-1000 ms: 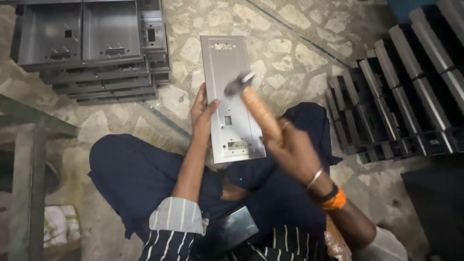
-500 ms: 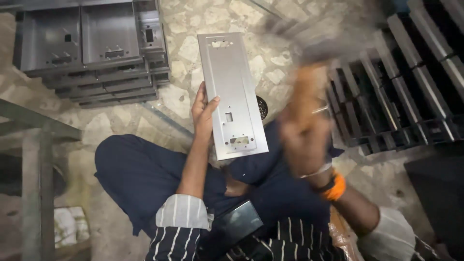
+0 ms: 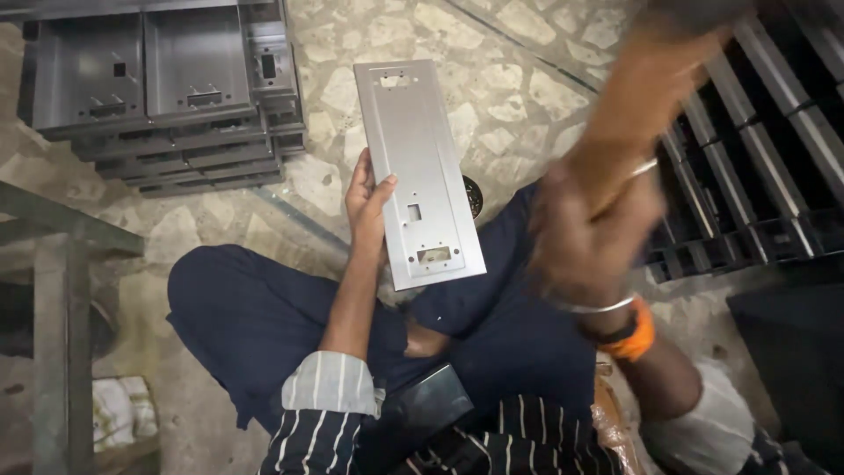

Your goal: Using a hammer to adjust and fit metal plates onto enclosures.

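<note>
The person sits cross-legged on a mottled stone floor (image 3: 527, 105), and the left hand (image 3: 367, 200) grips a long, flat grey sheet-metal plate with a small square cut-out and a rectangular slot near its lower end (image 3: 420, 176). The fingers are curled round the plate's left edge with the thumb lying on its face, so the plate is held tilted over the lap, its lower end above the dark blue trousers (image 3: 264, 317) and its upper end out over the floor. The right hand (image 3: 585, 233) is raised to the right of the plate and badly blurred; it is clenched round a wooden handle (image 3: 646, 97) whose top runs out of the picture, so the head of the tool cannot be seen. The risks follow from that layout. The left thumb and fingertips sit close beside the plate's cut-outs, so a blow landing off its mark could catch them. The plate is held along one edge only, and a hard hit might twist it out of the grasp, letting a raw metal edge slide onto the leg. A stack of grey folded metal trays (image 3: 158, 88) lies well apart at upper left and a row of dark metal channels (image 3: 756, 167) stands near on the right, within reach of a wide swing.
</note>
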